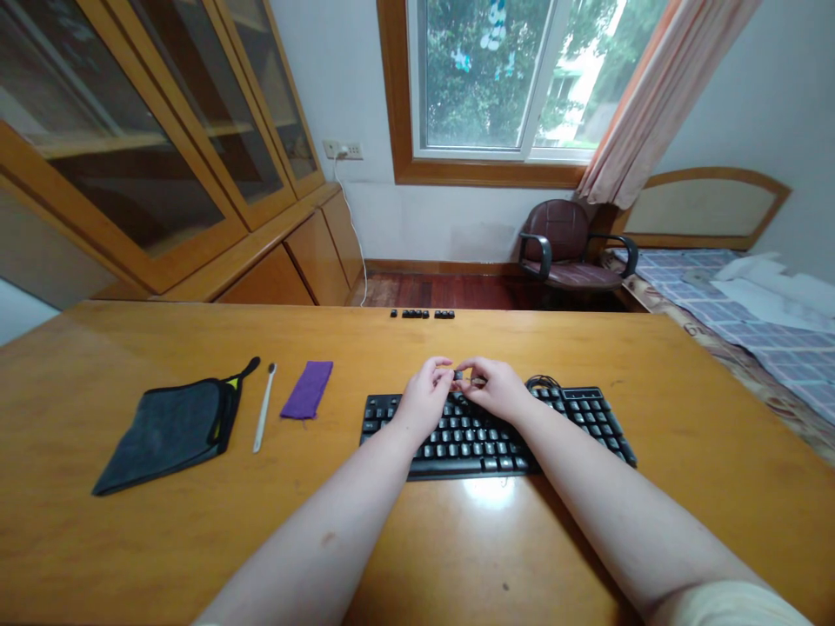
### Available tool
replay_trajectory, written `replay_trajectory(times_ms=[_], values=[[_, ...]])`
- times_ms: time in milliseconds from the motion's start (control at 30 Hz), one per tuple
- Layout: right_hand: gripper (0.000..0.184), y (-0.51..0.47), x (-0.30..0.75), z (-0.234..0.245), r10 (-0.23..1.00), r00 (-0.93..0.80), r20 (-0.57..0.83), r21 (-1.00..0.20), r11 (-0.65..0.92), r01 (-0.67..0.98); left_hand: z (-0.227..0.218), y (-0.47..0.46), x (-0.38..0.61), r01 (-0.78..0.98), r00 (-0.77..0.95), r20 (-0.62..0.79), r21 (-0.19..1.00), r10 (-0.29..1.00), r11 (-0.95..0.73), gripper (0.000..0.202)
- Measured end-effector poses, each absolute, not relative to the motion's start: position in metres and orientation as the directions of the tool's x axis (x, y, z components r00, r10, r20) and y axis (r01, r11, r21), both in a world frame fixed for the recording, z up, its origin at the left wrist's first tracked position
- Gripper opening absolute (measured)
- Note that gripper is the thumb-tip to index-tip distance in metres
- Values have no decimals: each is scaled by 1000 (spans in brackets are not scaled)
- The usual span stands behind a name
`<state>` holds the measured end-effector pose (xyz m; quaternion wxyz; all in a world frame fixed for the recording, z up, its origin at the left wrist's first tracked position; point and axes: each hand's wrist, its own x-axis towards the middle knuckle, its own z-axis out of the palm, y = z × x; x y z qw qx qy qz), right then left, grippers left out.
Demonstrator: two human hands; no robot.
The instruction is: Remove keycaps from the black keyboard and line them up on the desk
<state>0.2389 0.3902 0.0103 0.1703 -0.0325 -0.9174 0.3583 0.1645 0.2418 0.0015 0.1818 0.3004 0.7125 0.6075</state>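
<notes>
A black keyboard (574, 426) lies on the wooden desk (130, 539) in front of me. Both hands hover over its top row. My left hand (425, 396) and my right hand (499, 387) meet fingertip to fingertip, pinched on a small dark keycap (459, 376) held between them. A row of several loose black keycaps (423, 314) sits at the desk's far edge, beyond my hands.
Left of the keyboard lie a purple cloth (308, 389), a white slender brush (264, 407) and a dark grey pouch (170, 428). A coiled black cable (543, 381) sits behind the keyboard. Past the desk stand a chair (569, 248), a bed (744, 304) and wooden cabinets (196, 174).
</notes>
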Motion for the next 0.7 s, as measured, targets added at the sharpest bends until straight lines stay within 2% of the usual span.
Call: replay_trajectory(times_ms=[133, 200, 300, 367, 533, 700], values=[[27, 394, 226, 41, 429, -858, 282, -856, 517, -23, 3, 242, 165, 170, -748, 74, 982, 660, 82, 24], [28, 401, 210, 66, 439, -850, 292, -864, 502, -38, 3, 243, 166, 165, -739, 64, 982, 671, 89, 24], [22, 422, 177, 94, 379, -837, 394, -766, 639, -70, 3, 243, 166, 167, -730, 59, 982, 680, 93, 23], [19, 442, 153, 95, 391, -823, 411, -681, 732, 8, 3, 242, 166, 166, -727, 55, 981, 685, 97, 23], [15, 481, 110, 47, 487, -847, 211, -516, 792, 327, 3, 241, 166, 187, -712, 45, 974, 701, 126, 22], [22, 485, 103, 2, 465, -880, 94, -448, 810, 379, 5, 239, 167, 265, -678, 43, 946, 734, 189, 23]])
